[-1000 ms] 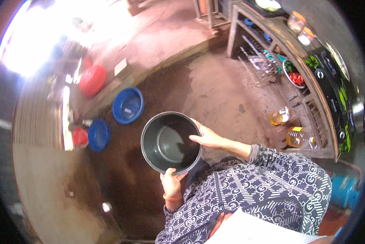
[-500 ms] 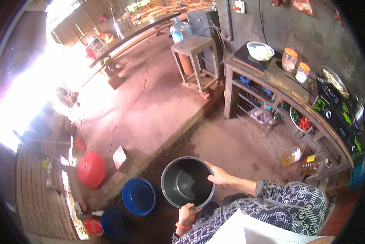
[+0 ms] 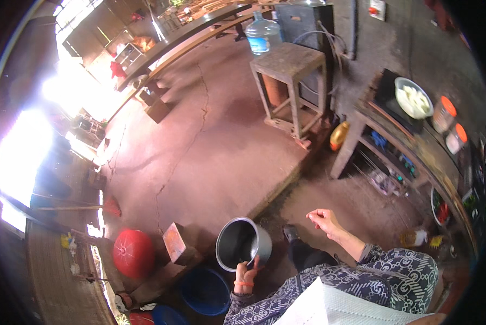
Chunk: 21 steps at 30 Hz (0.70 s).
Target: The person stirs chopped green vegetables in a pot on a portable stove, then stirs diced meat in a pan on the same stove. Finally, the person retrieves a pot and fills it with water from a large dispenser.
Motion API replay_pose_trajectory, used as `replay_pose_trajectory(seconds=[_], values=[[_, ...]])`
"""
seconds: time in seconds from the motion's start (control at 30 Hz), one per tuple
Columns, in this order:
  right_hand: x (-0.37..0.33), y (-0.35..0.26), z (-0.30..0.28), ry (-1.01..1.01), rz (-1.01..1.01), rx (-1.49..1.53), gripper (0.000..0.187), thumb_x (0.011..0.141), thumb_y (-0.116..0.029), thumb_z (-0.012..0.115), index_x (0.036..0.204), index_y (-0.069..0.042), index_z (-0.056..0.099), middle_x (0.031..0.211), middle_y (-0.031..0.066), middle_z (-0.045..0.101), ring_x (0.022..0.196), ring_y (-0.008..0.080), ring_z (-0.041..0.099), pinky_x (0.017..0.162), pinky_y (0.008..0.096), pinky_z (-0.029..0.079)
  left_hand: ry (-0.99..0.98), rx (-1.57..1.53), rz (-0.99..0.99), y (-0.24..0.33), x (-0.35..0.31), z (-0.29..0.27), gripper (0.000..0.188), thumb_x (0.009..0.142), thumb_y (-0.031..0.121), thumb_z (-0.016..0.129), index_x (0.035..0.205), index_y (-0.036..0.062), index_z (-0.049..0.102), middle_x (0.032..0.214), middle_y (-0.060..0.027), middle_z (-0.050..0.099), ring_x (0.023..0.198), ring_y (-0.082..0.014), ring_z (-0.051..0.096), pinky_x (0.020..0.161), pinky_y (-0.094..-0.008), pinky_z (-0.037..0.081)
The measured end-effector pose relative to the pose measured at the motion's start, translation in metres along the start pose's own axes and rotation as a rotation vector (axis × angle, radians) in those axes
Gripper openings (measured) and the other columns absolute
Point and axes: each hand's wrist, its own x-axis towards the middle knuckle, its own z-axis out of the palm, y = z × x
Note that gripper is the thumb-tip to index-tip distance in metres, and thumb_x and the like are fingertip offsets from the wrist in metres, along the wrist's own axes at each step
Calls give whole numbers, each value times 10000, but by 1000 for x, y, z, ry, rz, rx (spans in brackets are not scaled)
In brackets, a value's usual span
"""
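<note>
In my left hand (image 3: pixel 247 273) is a deep, round metal pot (image 3: pixel 264 246). The fingers of this hand, which has an orange band at its wrist, are closed on the pot's near rim. The pot is tilted, its dark mouth facing left, and no contents show in the visible part. My right hand (image 3: pixel 325 222) is off to the right of the pot, apart from it, over the lower floor. Its fingers are loosely bent and hold nothing that I can see. A blue tub (image 3: pixel 205 292) stands on the floor below and left of the pot.
A raised concrete step (image 3: pixel 278 189) runs behind the pot. On it are a red rounded object (image 3: pixel 133 253), a box-like block (image 3: pixel 178 242) and a wooden stool (image 3: pixel 291 62). To the right, a wooden counter (image 3: pixel 394 127) carries a white bowl (image 3: pixel 414 98) and orange-lidded jars (image 3: pixel 444 114).
My right hand has let go of the pot and moved to the right. The left hand now holds the pot alone, tilted more on its side. The view has shifted left.
</note>
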Motion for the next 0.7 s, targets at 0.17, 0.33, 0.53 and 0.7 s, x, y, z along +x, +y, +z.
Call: replay_pose_trajectory(seconds=[0.17,0.33,0.53,0.7], values=[[122,-103,79,-154,-26,-7,163,954,-187,655,1004,-61,745,838,-28,647,709,56,553,604,234,487,251,-256,168,139,44,-25,366,904,111,446,1192,-52,602,1300,-253,574,1208,-462,526,976,-553,559],[248,-202,174,-294,-246,-139,206,957,-179,646,1123,-81,719,807,-40,617,730,49,552,633,237,482,133,-346,417,218,70,-1,360,903,128,473,1205,-4,619,1300,-180,602,1243,-458,478,935,-554,578],[384,-306,264,-296,-531,-306,184,934,-184,641,1059,-77,723,824,55,722,695,144,645,646,312,504,248,-19,436,321,124,90,333,917,119,512,1195,-33,616,1257,-190,617,1157,-429,535,883,-518,590],[474,-355,283,-236,-528,-766,188,926,-137,600,1065,-73,709,853,115,723,864,227,709,723,344,538,189,250,390,437,163,189,315,929,112,544,1186,-56,615,1222,-199,629,1085,-404,582,840,-487,600]])
